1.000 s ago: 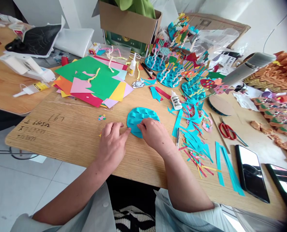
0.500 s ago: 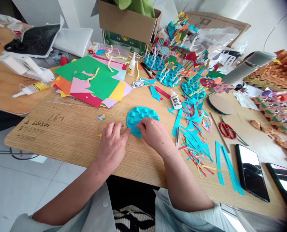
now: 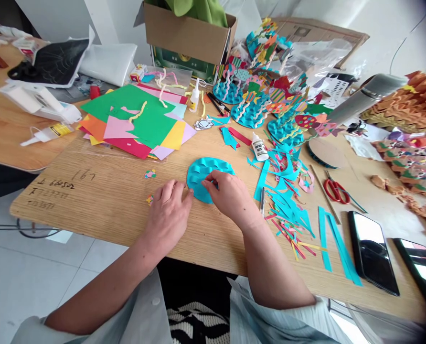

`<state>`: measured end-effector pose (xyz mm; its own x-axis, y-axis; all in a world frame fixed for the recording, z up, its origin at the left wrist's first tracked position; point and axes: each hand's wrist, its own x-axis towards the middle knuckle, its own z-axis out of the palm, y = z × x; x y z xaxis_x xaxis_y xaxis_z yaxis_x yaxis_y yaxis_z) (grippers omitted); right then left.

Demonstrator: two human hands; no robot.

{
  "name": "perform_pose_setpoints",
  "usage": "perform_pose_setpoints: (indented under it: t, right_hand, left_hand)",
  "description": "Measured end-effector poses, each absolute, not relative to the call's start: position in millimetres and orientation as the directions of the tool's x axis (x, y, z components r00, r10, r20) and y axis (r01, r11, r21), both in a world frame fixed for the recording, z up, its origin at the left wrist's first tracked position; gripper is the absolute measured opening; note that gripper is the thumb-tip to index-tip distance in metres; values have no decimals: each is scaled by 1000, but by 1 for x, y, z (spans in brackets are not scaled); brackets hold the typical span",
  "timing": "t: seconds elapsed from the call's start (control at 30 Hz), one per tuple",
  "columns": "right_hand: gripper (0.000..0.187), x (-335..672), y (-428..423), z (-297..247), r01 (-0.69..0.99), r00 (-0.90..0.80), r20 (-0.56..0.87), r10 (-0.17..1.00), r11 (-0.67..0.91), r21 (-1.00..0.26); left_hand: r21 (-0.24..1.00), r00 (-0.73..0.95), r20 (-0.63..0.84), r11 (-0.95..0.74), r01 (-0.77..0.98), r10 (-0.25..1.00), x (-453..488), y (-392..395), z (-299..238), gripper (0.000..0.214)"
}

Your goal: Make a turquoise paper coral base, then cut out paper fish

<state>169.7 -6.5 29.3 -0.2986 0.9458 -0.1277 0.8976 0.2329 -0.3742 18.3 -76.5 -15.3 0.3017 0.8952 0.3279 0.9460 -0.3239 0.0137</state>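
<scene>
Paper disc (image 3: 198, 168), round, bright blue and ridged with raised folds, lay flat on the light-brown wood-grain table (image 3: 101, 200). The person's right hand (image 3: 230, 195) curled over its near right part, thumb and forefinger close together; whether they gripped a fold could not be told. The left hand (image 3: 170, 208) rested palm down, loosely open, thumb at the disc's left edge. Cut blue paper scraps (image 3: 292, 214) lay to the right.
</scene>
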Motion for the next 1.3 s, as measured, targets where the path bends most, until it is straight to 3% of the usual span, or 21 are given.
perform_pose_setpoints:
  t: [0.33, 0.63, 0.83, 1.07, 1.3]
  right_hand:
    - [14, 185, 2, 30, 785, -269, -49, 962, 189, -590]
    - [10, 192, 10, 28, 591, -342, -124, 931, 111, -799]
    - [13, 191, 12, 25, 512, -385, -120, 915, 104, -853]
    - [9, 193, 14, 23, 555, -388, -116, 914, 132, -821]
    - [7, 196, 15, 22, 580, -385, -96, 918, 160, -799]
  left_hand:
    - [-8, 344, 316, -360, 933, 884, 19, -72, -15, 28]
    - [-25, 366, 288, -375, 927, 885, 21, -70, -16, 31]
    - [27, 357, 320, -385, 922, 878, 18, -69, -17, 35]
    - [172, 251, 426, -351, 920, 869, 12, -68, -26, 40]
    - [185, 245, 474, -367, 912, 846, 15, -67, -21, 43]
